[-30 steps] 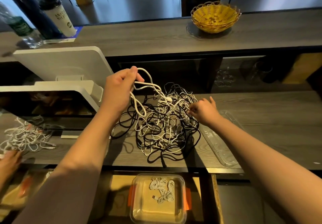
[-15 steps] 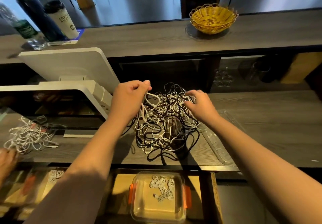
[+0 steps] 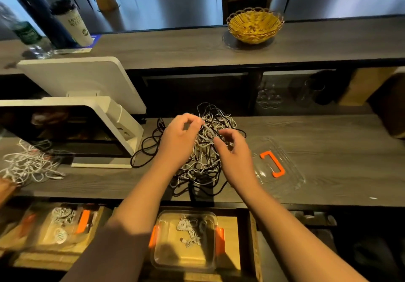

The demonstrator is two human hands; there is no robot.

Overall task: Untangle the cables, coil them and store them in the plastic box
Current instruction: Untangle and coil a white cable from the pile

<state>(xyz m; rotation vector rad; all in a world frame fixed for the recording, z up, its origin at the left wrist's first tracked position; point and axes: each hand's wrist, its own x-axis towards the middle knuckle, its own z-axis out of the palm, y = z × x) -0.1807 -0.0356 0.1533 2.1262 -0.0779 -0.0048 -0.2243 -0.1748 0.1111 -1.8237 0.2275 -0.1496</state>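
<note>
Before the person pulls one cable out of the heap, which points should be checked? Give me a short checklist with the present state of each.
1. Left hand has a cable: ok, its fingers pinch a white strand at the top of the heap.
2. Right hand has a cable: cannot tell, fingers curled over the heap.
3. Strand free of knots: not ok, black and white cables are interlaced.
4. Box open: ok, its lid lies on the counter to the right.
5. Room in box: ok, only a few coils inside.
</note>
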